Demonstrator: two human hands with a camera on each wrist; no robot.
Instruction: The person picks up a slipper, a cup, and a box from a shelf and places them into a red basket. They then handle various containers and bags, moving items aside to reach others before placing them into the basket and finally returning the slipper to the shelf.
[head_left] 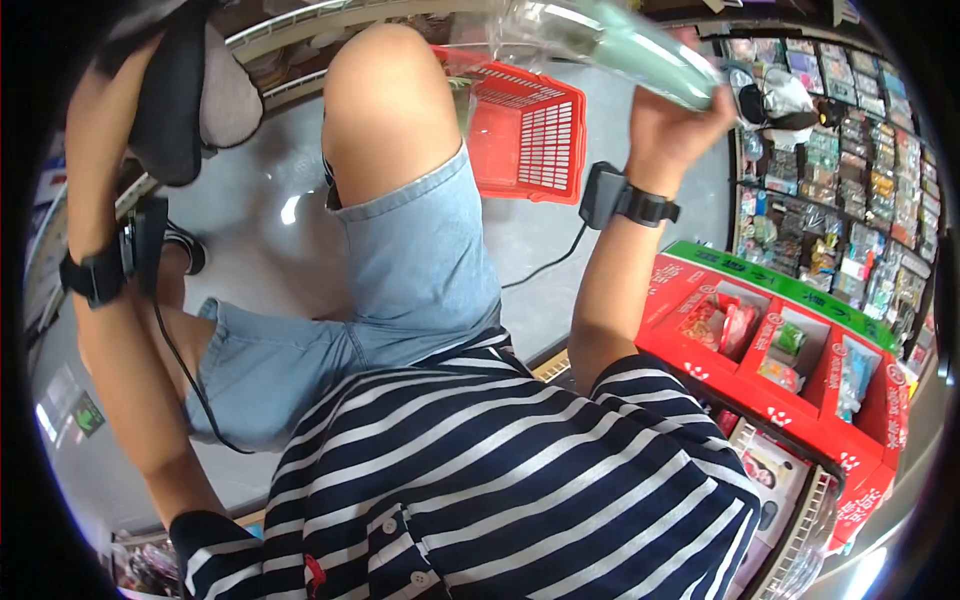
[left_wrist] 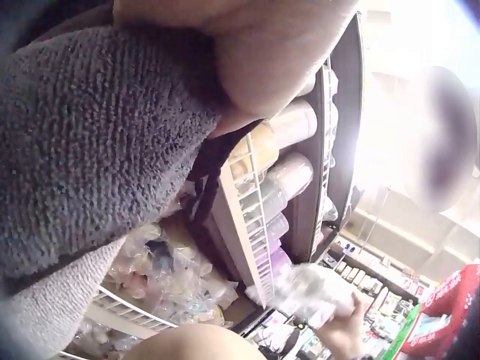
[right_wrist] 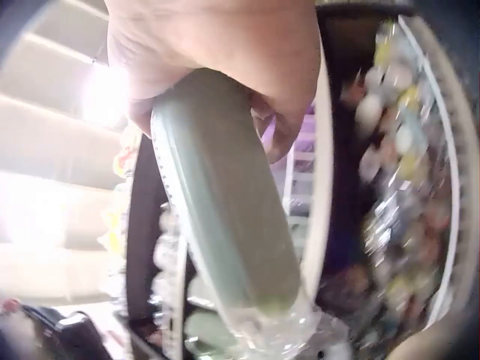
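Note:
High on the left, my left hand point(left_wrist: 281, 45) grips a dark grey, ribbed fabric item point(left_wrist: 105, 142) with a lighter grey fabric part point(left_wrist: 64, 307) below it. In the head view this fabric point(head_left: 170, 100) hangs near the left edge, its upper end cut off. My right hand point(head_left: 682, 130) is raised at the upper right and holds a pale green, long rounded item point(head_left: 650, 60) in clear plastic wrapping. From the right wrist, the fingers curl round the upper end of the green item point(right_wrist: 225, 202), and loose plastic point(right_wrist: 277, 330) shows at its far end.
A red shopping basket point(head_left: 492, 135) stands on the grey floor point(head_left: 290, 250) past my raised knee point(head_left: 385, 90). Wire-fronted shelves point(left_wrist: 259, 225) hold wrapped rolls and small bagged goods. At right is a red display box point(head_left: 690, 372) with packets, before a wall of hanging goods point(head_left: 860, 170).

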